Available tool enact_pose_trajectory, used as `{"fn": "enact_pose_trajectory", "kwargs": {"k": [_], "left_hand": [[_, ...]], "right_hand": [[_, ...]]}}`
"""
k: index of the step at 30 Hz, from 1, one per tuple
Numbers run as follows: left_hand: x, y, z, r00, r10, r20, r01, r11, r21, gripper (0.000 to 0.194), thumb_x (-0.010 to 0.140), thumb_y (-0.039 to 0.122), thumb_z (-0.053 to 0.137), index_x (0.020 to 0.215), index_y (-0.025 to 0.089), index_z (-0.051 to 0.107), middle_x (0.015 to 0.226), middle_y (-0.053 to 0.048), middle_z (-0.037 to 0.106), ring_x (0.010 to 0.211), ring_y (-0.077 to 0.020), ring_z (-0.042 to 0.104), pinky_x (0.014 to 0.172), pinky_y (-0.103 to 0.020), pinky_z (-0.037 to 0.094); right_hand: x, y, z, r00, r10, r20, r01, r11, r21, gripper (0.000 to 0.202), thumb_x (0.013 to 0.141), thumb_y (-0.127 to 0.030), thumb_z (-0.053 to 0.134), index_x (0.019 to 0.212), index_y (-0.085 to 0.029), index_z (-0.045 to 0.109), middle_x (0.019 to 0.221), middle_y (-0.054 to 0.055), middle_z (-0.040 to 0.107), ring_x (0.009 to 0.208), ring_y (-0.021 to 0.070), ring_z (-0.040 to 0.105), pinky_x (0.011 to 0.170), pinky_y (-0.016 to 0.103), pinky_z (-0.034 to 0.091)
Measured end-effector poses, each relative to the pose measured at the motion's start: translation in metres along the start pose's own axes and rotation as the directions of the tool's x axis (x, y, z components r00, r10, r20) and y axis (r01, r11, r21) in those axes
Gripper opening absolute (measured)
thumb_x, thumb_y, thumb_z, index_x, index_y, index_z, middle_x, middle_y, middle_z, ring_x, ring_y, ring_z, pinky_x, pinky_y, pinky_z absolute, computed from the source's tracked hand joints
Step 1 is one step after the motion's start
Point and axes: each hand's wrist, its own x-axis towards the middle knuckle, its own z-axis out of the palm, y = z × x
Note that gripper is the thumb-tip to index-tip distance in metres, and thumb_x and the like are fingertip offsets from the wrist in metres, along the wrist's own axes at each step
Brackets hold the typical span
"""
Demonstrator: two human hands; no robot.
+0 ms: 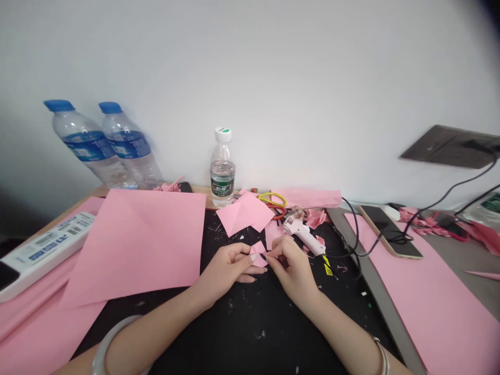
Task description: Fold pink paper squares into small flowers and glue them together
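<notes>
A small folded piece of pink paper [258,250] is held between both hands above the black mat. My left hand [230,265] grips its left side, thumb on top and fingers beneath. The fingertips of my right hand [291,263] pinch together at the paper's right edge, near a small dark spot I cannot make out. Just behind the hands lie pink paper squares [244,213]. A pale pink glue gun [304,234] rests beyond my right hand.
A large pink sheet [148,239] and a white box [47,250] lie left. A small bottle [222,177] and two large bottles [88,146], [128,143] stand by the wall. Right are a phone [390,232], black cables [357,234] and a long pink sheet [429,297].
</notes>
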Motion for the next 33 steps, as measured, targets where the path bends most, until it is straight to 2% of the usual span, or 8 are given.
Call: {"fn": "enact_pose_trajectory", "kwargs": {"k": [5,9,18,25,28,31,33], "left_hand": [[-0.0001,-0.0017,-0.0028,1.000,0.010,0.008,-0.010,0.999,-0.034,0.019,0.084,0.031,0.057,0.095,0.016,0.064,0.096,-0.007,0.073,0.093,-0.0190,0.069,0.065,-0.018,0.052],[0.0023,-0.0035,-0.0044,1.000,0.017,0.008,-0.016,0.998,-0.052,0.022,0.083,0.034,0.058,0.096,0.017,0.065,0.098,-0.007,0.073,0.093,-0.0192,0.069,0.064,-0.017,0.052],[0.0006,-0.0019,-0.0037,1.000,0.007,-0.016,-0.007,1.000,0.010,0.029,0.077,0.043,0.064,0.092,0.018,0.067,0.095,-0.007,0.074,0.091,-0.0202,0.069,0.066,-0.020,0.052],[0.0014,-0.0032,-0.0049,1.000,0.025,-0.019,-0.024,0.999,0.034,0.028,0.075,0.040,0.066,0.091,0.017,0.067,0.088,-0.005,0.074,0.088,-0.0192,0.069,0.067,-0.021,0.052],[0.0013,-0.0022,-0.0044,0.999,0.030,-0.028,-0.029,0.999,0.029,0.025,0.076,0.038,0.066,0.090,0.017,0.067,0.089,-0.005,0.074,0.089,-0.0196,0.069,0.067,-0.021,0.052],[0.0005,0.0001,-0.0033,0.999,0.009,-0.032,-0.008,0.999,0.035,0.022,0.077,0.035,0.065,0.088,0.015,0.066,0.088,-0.006,0.074,0.089,-0.0204,0.070,0.066,-0.021,0.052],[-0.0002,0.0013,-0.0027,1.000,0.006,-0.023,-0.005,0.999,0.043,0.021,0.077,0.033,0.065,0.087,0.015,0.065,0.088,-0.007,0.074,0.089,-0.0205,0.070,0.065,-0.021,0.052]], "right_hand": [[0.0005,-0.0017,-0.0026,0.992,-0.123,0.022,0.124,0.990,-0.067,0.013,0.084,-0.008,0.055,0.077,-0.020,0.052,0.084,0.003,0.051,0.076,0.0146,0.052,0.066,0.026,0.042],[0.0003,-0.0016,-0.0029,0.988,-0.141,0.069,0.145,0.987,-0.064,0.012,0.085,-0.009,0.054,0.079,-0.020,0.053,0.090,0.005,0.053,0.080,0.0153,0.054,0.068,0.027,0.045],[-0.0007,-0.0010,-0.0044,0.984,-0.074,0.162,0.079,0.996,-0.028,0.008,0.087,-0.016,0.054,0.082,-0.022,0.056,0.096,0.007,0.054,0.085,0.0179,0.056,0.065,0.028,0.049],[0.0025,-0.0044,-0.0045,0.986,-0.045,0.160,0.040,0.999,0.037,0.007,0.084,-0.015,0.057,0.079,-0.021,0.059,0.092,0.006,0.056,0.081,0.0171,0.056,0.059,0.026,0.046],[0.0027,-0.0049,-0.0055,0.992,0.024,0.121,-0.034,0.996,0.079,0.006,0.083,-0.016,0.057,0.079,-0.020,0.057,0.094,0.006,0.055,0.074,0.0152,0.054,0.055,0.025,0.043],[0.0021,-0.0030,-0.0052,0.989,0.137,0.061,-0.140,0.988,0.060,0.007,0.086,-0.017,0.049,0.080,-0.020,0.050,0.081,0.002,0.053,0.065,0.0135,0.048,0.054,0.024,0.038],[0.0018,-0.0018,-0.0037,0.976,0.180,0.122,-0.182,0.983,0.007,0.014,0.089,-0.019,0.046,0.075,-0.020,0.046,0.066,-0.002,0.046,0.058,0.0119,0.043,0.052,0.024,0.033]]}}
